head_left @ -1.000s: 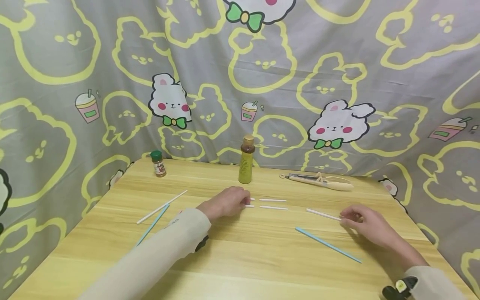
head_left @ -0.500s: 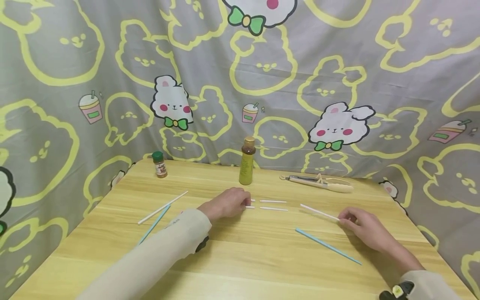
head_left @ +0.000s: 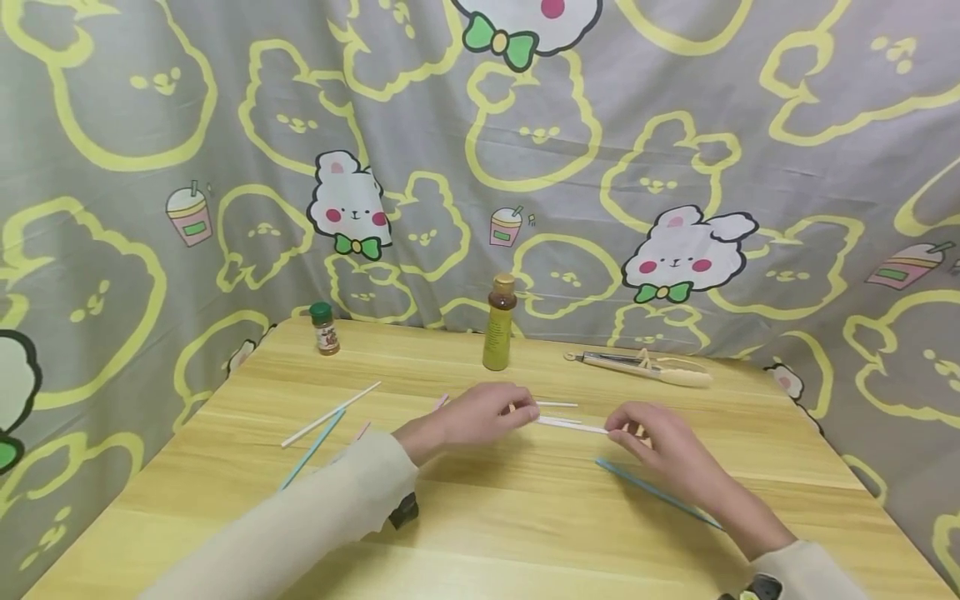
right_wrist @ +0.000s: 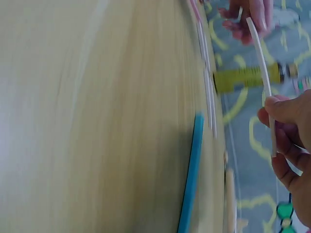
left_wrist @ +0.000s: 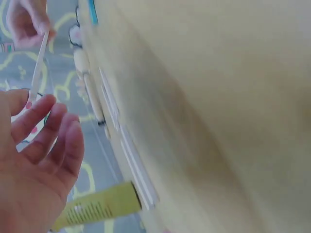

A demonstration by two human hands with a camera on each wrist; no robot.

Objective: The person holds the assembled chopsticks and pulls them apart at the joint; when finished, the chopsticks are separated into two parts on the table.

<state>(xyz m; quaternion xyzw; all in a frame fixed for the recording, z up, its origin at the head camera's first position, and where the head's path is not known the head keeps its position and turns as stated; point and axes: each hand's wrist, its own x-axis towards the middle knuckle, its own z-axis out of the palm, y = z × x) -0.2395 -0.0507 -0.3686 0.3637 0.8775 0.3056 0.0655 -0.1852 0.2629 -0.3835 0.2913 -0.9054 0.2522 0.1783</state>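
Note:
In the head view my right hand (head_left: 663, 437) pinches a white chopstick (head_left: 573, 425), held level above the table. The right wrist view shows this white chopstick (right_wrist: 262, 65) between thumb and fingers, one end pointing at the other hand. My left hand (head_left: 487, 412) is at that far end. In the left wrist view the chopstick's end (left_wrist: 36, 80) lies between the left thumb and index finger, the fingers loosely curved and spread. Below, white sticks (left_wrist: 138, 170) lie side by side on the table. Pink pieces (head_left: 441, 402) show beside the left wrist.
A blue chopstick (head_left: 660, 493) lies under the right forearm. At left, a white chopstick (head_left: 330, 414) and a blue chopstick (head_left: 311, 452) lie close together. Along the back stand a green-capped spice jar (head_left: 325, 330) and a yellow-green bottle (head_left: 498, 325); tongs (head_left: 637, 367) lie at back right.
My right hand has lifted the white chopstick and carried it left to the left hand. The left hand has moved slightly right, and its fingers have come apart; pink pieces now show behind it.

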